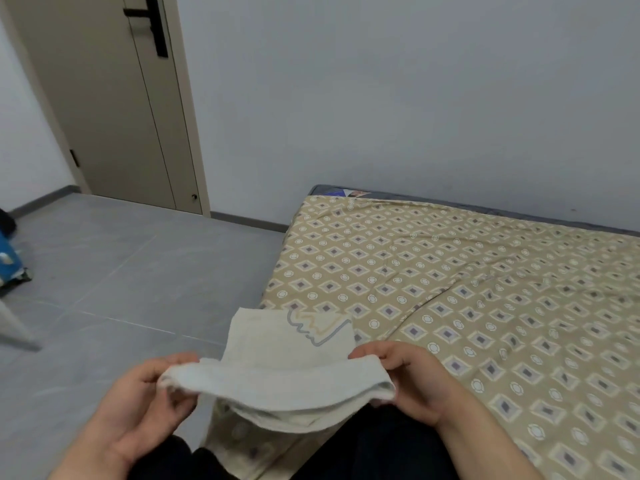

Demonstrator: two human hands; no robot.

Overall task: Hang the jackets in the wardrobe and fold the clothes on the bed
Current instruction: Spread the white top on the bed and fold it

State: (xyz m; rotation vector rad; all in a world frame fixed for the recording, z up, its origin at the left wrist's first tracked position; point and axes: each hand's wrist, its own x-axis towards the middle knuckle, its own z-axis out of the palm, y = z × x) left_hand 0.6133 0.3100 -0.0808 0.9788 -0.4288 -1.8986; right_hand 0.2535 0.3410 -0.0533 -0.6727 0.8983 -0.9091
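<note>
A pale cloth (277, 368), marked with a wavy grey-and-gold line motif, was held up by its folded near edge above the near left corner of the bed (485, 289). The left hand (138, 410) pinched one end and the right hand (408, 386) the other, each grip closed on the fabric, thumbs on top. The cloth's far flap stretched out across the bed's left edge; whether it lay on the sheet could not be told.

The sheet, tan with a diamond-and-circle print, was creased toward the right. At the far corner a bare strip of grey mattress carried a small coloured label (349, 193), too small to read.

Grey tiled floor (121, 271) ran open from the bed's left edge to a beige door (114, 109) with a black handle (152, 19). A blue object (8, 258) sat at the far left, cut off by the frame.
</note>
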